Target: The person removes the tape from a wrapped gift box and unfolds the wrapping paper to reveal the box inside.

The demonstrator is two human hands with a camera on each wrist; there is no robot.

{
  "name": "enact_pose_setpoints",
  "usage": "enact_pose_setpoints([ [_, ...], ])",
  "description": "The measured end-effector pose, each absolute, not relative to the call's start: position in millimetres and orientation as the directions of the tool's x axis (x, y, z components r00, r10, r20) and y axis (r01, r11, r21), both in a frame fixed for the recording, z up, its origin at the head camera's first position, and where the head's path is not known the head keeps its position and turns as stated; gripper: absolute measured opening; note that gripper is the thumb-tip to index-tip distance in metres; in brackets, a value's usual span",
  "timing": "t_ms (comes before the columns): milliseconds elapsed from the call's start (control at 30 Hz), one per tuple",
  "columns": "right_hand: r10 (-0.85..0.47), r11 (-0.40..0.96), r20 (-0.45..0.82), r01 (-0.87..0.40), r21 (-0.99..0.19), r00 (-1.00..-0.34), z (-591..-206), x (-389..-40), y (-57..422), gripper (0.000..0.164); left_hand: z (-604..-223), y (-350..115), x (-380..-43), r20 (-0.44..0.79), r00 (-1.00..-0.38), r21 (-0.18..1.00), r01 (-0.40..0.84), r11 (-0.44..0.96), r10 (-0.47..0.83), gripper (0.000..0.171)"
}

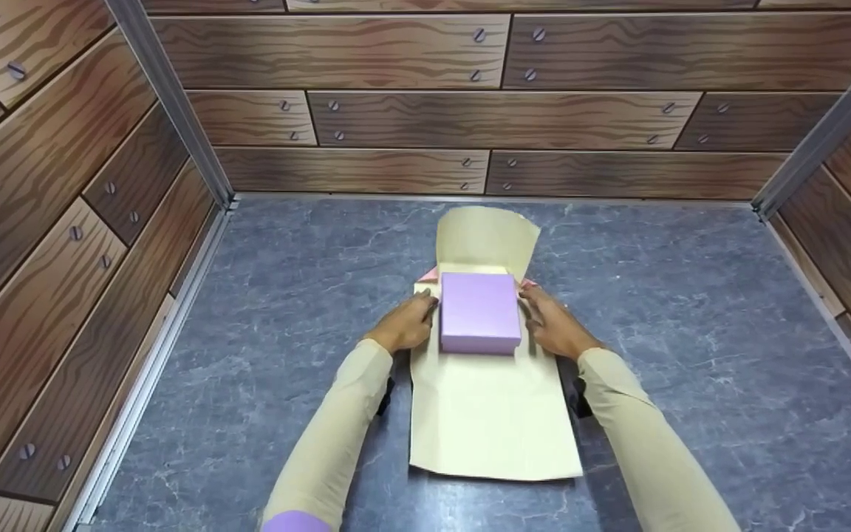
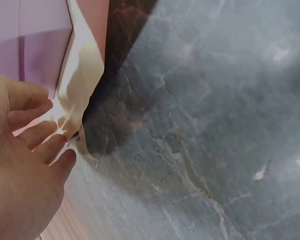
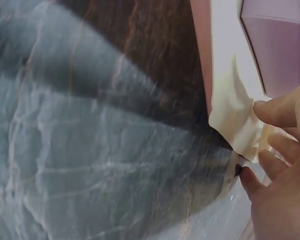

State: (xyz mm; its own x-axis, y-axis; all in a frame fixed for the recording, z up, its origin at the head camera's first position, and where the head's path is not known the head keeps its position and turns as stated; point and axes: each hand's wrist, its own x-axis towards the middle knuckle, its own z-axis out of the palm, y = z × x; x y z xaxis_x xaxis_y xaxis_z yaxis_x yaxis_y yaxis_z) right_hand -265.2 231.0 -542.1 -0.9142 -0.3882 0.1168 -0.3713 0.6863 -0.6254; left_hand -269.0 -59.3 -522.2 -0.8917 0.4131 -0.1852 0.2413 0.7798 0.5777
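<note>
A lilac box [image 1: 479,307] sits on a long sheet of wrapping paper [image 1: 496,414], cream on top and pink underneath. My left hand [image 1: 407,323] is beside the box's left side and pinches the raised paper edge, its fingers half curled in the left wrist view. On the opposite side my right hand [image 1: 555,323] pinches the matching edge, with the thumb near the box wall in the right wrist view. Small pink folds [image 1: 429,275] show at the far corners. Beyond the box, the paper's far flap [image 1: 486,235] stands up and curves.
The paper lies on a dark blue-grey marbled surface [image 1: 307,310]. Wood-patterned panels [image 1: 396,118] enclose it at the back, left and right, with metal strips [image 1: 174,103] along the corners. The sheet's near end reaches between my forearms.
</note>
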Motion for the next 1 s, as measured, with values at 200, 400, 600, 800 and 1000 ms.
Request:
enact_pose_setpoints([
  [200,-0.368,0.693,0.174,-0.394,-0.604,-0.913,-542,-266,230,0.05,-523,-57,-273,-0.219,-0.879,0.53,0.258,0.808,0.425,0.044],
  [400,-0.352,0.743,0.088,-0.336,-0.578,-0.932,-541,-270,230,0.058,-522,-55,-274,-0.232,-0.879,0.508,0.255,0.823,0.416,0.048],
  [600,-0.327,0.802,-0.057,-0.245,-0.544,-0.943,-543,-271,231,0.061,-522,-53,-276,-0.228,-0.894,0.441,0.259,0.859,0.386,0.05],
  [800,-0.299,0.834,-0.13,-0.192,-0.517,-0.946,-546,-271,230,0.064,-525,-50,-281,-0.222,-0.907,0.397,0.25,0.883,0.356,0.053],
  [1000,-0.268,0.852,-0.151,-0.161,-0.498,-0.951,-548,-274,230,0.065,-527,-48,-284,-0.235,-0.917,0.383,0.216,0.898,0.321,0.052],
])
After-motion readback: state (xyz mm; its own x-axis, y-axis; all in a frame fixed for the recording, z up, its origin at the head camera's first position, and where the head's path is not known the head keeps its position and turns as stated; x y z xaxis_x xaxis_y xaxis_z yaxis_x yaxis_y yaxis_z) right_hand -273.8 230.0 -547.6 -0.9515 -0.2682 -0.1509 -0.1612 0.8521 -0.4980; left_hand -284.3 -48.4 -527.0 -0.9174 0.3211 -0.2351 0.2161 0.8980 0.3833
